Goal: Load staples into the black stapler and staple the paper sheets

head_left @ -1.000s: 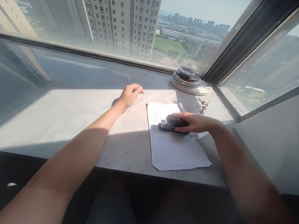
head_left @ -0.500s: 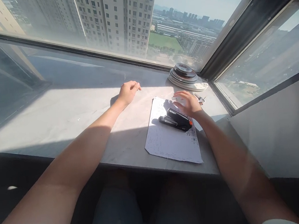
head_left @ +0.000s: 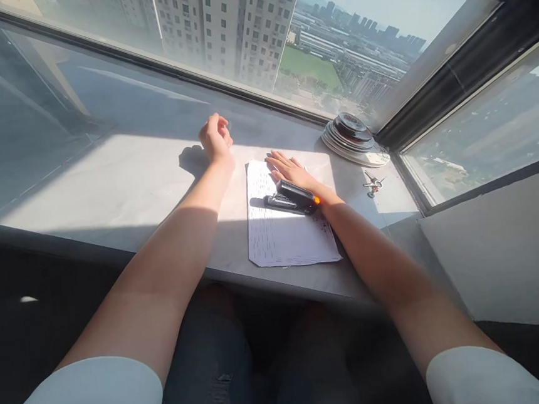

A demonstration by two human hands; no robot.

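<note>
A black stapler (head_left: 295, 198) with an orange end lies on a white sheet of paper (head_left: 292, 241), whose borders carry many short dark marks, likely staples. My right hand (head_left: 290, 169) rests flat over the paper's far edge, fingers stretched out, its wrist beside the stapler's orange end. Held above the sill to the left of the paper is my left hand (head_left: 215, 136), with its fingers curled together. What those fingers hold, if anything, cannot be made out.
Stacked plates (head_left: 356, 141) with dark dishes on top stand in the window corner. A bunch of keys (head_left: 373, 184) lies on the grey stone sill (head_left: 139, 175) to the right. Window frames border the sill behind and at the right.
My right hand has moved left from beside the keys and flattened onto the paper's far edge. My left hand has risen with its wrist bent upward. The view has shifted and tilted.
</note>
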